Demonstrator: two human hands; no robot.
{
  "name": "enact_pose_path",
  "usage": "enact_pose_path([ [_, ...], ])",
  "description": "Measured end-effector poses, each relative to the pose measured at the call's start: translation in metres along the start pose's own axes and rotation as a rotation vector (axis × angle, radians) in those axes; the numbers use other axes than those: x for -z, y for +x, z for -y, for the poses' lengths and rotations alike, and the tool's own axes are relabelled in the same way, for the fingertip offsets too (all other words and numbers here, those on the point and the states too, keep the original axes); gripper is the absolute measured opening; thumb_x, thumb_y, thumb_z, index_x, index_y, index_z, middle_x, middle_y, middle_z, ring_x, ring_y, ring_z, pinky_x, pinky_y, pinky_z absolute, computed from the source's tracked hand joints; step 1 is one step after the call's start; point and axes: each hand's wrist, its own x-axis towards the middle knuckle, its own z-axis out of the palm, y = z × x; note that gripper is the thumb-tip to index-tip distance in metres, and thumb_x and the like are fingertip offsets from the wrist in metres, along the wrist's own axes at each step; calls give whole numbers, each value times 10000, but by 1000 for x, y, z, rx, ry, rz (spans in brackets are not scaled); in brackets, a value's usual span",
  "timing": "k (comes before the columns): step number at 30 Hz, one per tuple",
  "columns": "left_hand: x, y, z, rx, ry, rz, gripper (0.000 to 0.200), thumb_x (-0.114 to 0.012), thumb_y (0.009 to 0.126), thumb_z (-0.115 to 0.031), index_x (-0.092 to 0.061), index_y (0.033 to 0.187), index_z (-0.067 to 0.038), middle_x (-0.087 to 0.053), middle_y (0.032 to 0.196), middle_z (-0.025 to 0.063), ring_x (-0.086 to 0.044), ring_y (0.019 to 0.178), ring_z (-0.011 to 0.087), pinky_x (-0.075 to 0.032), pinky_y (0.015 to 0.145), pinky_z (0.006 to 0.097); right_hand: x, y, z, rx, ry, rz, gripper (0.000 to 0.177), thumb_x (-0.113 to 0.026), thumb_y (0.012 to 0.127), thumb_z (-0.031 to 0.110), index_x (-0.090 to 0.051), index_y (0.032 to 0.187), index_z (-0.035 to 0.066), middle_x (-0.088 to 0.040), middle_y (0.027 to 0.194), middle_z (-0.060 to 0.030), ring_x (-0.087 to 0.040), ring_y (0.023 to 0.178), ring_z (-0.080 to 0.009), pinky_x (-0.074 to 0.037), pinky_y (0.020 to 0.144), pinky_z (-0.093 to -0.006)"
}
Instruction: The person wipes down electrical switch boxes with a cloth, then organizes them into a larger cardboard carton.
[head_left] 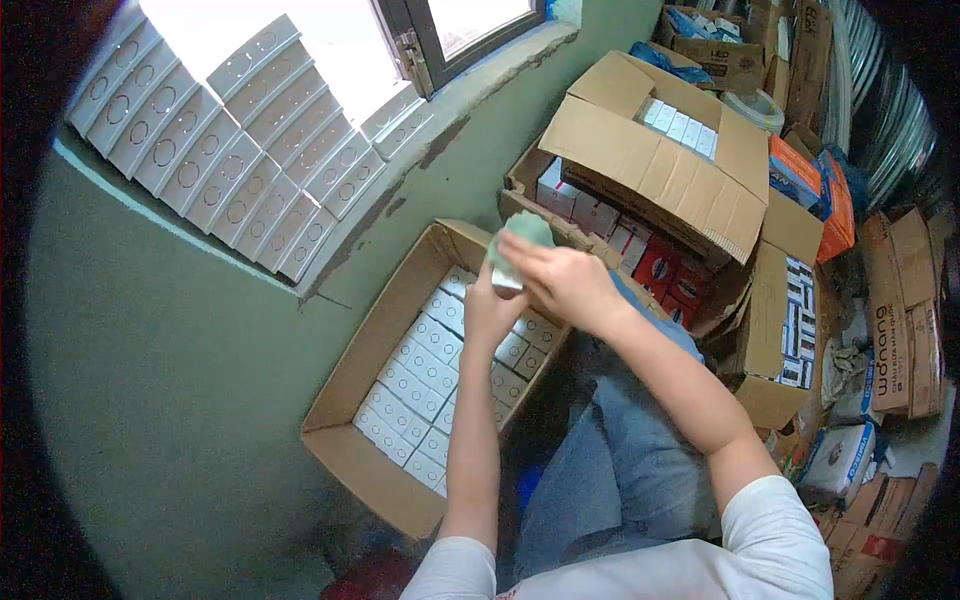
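My left hand (488,314) is closed around a small white box-shaped piece (507,282), which is mostly covered by my fingers. My right hand (570,288) presses a pale green cloth (526,229) against the top of that piece, its fingers lying over the cloth. Both hands are raised above an open cardboard box (385,330). Inside it, rows of white rectangular pieces (427,367) with round markings on their faces sit packed side by side; my left forearm hides some of them.
Similar white pieces (190,150) stand stacked on the window sill at left. Beside the box, an open carton (660,150) rests over red and white packages (655,265). At right are a carton of blue-and-white packs (797,325), orange boxes (838,208) and coiled tubing (900,130).
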Motion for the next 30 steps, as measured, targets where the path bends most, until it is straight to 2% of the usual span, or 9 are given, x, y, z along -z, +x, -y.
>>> enact_pose_path([
  [4, -5, -4, -10, -73, -82, -85, 709, -811, 708, -182, -506, 1322, 1, -720, 993, 124, -709, 886, 231, -556, 769, 332, 0, 0, -4, -6, 38, -7, 353, -590, 906, 287, -614, 1247, 199, -554, 1372, 42, -694, 825, -272, -577, 698, -387],
  [9, -8, 0, 13, -288, -143, -149, 627, -674, 831, -161, -444, 1403, -41, -661, 1161, 172, -654, 1034, 254, -511, 872, 351, 5, -5, 11, 68, 136, 149, 342, -557, 938, 322, -623, 1247, 192, -568, 1352, 10, -687, 866, -279, -575, 728, -381],
  [10, -11, 4, 23, -382, -48, -181, 610, -693, 823, -165, -463, 1367, -13, -662, 1147, 181, -668, 984, 265, -521, 841, 360, 5, -6, 11, 34, 119, 165, 345, -549, 941, 330, -621, 1248, 190, -566, 1353, 8, -687, 870, -280, -576, 730, -380],
  [11, -1, -3, 6, -79, -26, 23, 595, -720, 809, -182, -479, 1320, 5, -675, 1106, 193, -685, 948, 262, -543, 779, 365, 3, -4, 9, -39, 114, 100, 347, -546, 939, 336, -623, 1241, 185, -557, 1365, 11, -688, 871, -280, -578, 725, -381],
  [14, -11, -4, -10, -115, -114, -93, 642, -752, 771, -207, -469, 1315, -15, -717, 846, 149, -687, 673, 210, -542, 617, 339, -8, -4, 0, -100, 89, -79, 340, -546, 934, 335, -629, 1215, 165, -526, 1401, 17, -688, 854, -282, -581, 695, -391],
  [16, -9, -4, 4, -125, -63, -113, 593, -716, 771, -218, -522, 1291, -11, -715, 824, 149, -685, 711, 196, -517, 587, 341, -10, -7, 5, -64, 68, 52, 330, -537, 941, 335, -633, 1204, 160, -529, 1395, 17, -688, 848, -282, -582, 688, -393],
  [20, -5, 3, 43, -196, -98, -60, 523, -659, 857, -243, -527, 1289, 20, -647, 1186, 177, -638, 1072, 251, -498, 893, 385, -5, -10, 15, 57, 116, 93, 318, -532, 944, 345, -640, 1176, 157, -563, 1356, 32, -690, 830, -279, -576, 658, -385],
  [25, -10, -4, -23, -2, 27, -105, 610, -704, 816, -156, -479, 1370, -35, -670, 1155, 143, -657, 1037, 258, -510, 864, 356, -3, -4, 0, -90, 68, -83, 282, -561, 915, 284, -648, 1160, 174, -611, 1292, 59, -691, 766, -272, -571, 640, -401],
  [30, -13, 6, 26, -171, -199, -149, 583, -711, 797, -110, -510, 1335, -11, -685, 1077, 149, -645, 993, 207, -504, 864, 359, -4, -5, 7, 57, 83, 131, 317, -604, 865, 267, -651, 1175, 223, -623, 1275, 53, -694, 797, -278, -576, 643, -398],
])
